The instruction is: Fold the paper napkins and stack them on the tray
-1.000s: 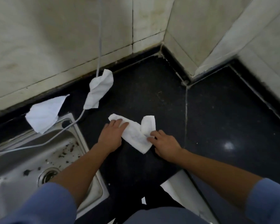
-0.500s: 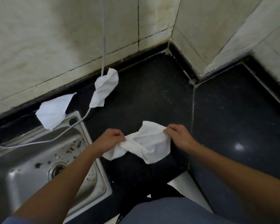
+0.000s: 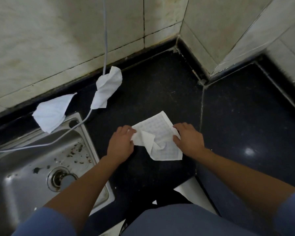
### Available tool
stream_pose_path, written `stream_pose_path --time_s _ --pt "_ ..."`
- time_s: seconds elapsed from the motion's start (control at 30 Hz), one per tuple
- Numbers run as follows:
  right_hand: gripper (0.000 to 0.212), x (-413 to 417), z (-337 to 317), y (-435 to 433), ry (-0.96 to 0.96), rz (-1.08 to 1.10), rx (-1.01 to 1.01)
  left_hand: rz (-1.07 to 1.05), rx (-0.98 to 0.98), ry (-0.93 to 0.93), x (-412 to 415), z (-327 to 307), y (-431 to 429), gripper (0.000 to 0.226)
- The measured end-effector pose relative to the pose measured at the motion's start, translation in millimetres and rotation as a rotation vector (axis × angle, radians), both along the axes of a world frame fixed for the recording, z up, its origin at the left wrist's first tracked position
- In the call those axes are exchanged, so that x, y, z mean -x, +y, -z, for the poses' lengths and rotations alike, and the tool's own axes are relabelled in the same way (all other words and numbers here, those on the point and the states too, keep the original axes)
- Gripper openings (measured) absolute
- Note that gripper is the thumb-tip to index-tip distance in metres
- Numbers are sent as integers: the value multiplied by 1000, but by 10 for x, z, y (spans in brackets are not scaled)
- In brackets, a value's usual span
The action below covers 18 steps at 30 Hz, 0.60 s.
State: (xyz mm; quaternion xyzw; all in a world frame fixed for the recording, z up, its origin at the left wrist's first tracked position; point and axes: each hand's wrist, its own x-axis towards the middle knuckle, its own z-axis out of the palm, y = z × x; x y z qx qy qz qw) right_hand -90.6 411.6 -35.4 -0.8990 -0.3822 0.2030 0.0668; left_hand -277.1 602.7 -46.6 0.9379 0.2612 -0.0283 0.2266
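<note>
The left hand [image 3: 122, 142] and right hand [image 3: 188, 139] are pinching the paper napkin [image 3: 157, 132] by its sides. It is looking light and floppy (easy to tear), so gentle corner holds are seeming best.

The napkin [image 3: 157, 133] has both side edges hidden under the left hand [image 3: 121, 142] and right hand [image 3: 188, 138]. Its crumpled middle between the fingers hides the layers. Left of the fingers, the sink [image 3: 20, 176] and cable [image 3: 106, 40] run off frame. Behind the wrists, clothing covers part of a white sheet [image 3: 191, 189].
</note>
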Motion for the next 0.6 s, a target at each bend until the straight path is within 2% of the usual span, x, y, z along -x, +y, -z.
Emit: stream_pose_path --time_s 0.07,0.13,0.17,0.23,0.37,0.47,0.53,0.6 --pt "35 37 1 90 47 -64 -51 122 -12 59 -123 22 -109 60" --pt "32 89 50 142 145 -131 3 210 -49 182 -254 35 -191 70" --pt "31 113 97 134 184 -153 54 236 -82 243 -303 29 -222 69" --pt "29 133 184 77 228 -140 108 254 -133 289 -342 -3 -255 50" --pt "36 168 157 -35 188 -177 110 332 -145 161 -25 -52 -250 14" --pt "52 357 65 -170 123 -326 30 352 -84 69 390 -3 -269 20" --pt "64 585 60 -233 52 -429 -38 267 12 12 563 -5 -296 19" --pt "69 797 127 -246 14 -493 -6 148 103 -10 620 -38 -329 31"
